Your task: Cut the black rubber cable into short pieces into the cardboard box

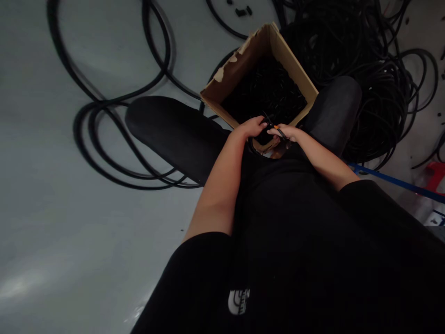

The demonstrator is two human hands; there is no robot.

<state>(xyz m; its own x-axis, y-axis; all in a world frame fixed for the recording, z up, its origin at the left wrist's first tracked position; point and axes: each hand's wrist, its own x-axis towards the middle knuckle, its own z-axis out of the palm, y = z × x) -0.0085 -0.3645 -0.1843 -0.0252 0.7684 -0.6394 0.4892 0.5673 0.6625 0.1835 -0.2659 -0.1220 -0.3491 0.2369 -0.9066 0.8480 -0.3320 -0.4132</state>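
My left hand (253, 126) is closed over the near side of the cardboard box (294, 60), its fingers pinching the black hose (255, 147), which curves down toward my lap. Just to its right, my right hand (287, 131) is wrapped round a pair of scissors (276, 127) with orange and black handles. The thin blades point up and left, close to my left fingertips. Whether they touch the hose is too dark to tell. Inside the box lie many short black pieces (266, 88).
The box stands between my knees, its flaps torn. Long loops of black hose (120, 99) spread over the grey floor at left. A large tangled heap of hose (375, 106) lies at right, near a blue bar (399, 181) and a red object (435, 177). Small black bits (240, 12) lie beyond the box.
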